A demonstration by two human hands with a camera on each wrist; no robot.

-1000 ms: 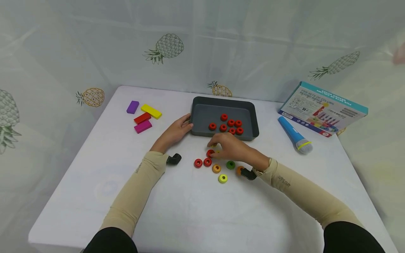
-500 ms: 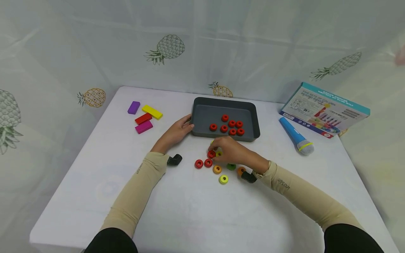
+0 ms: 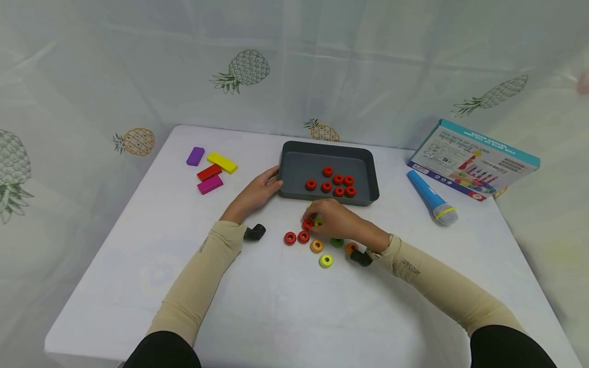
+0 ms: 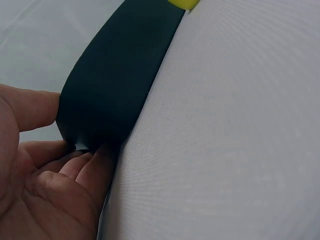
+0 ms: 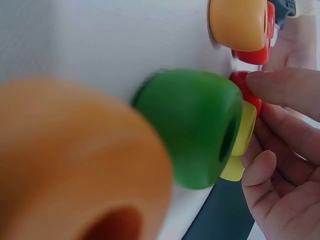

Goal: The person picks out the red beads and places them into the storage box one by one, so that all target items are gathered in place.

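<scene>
Red ring: sits on the white table just in front of the tray's near wall, right at the fingertips of the right hand. In the right wrist view a fingertip is on its edge, with a yellow ring tucked right beside it.
Right hand: fingers curled down over that red ring, looks like a pinch on it.
Left hand: clamped on the near left corner of the grey tray; thumb on the outer wall, fingers tucked under the corner in the left wrist view.
Hands overall: apart, one on the tray, one on the ring.
Other loose rings: two more red ones side by side to the left of the right hand, an orange one, a green one half under the hand, another orange by the wrist, and a lime-yellow one nearest the person.
In the tray: six red rings bunched together on the floor of it.
Far left of the table: four flat blocks, purple, yellow, red, magenta.
Right side: blue toy microphone lying flat, and a boxed toy set leaning beyond it.
</scene>
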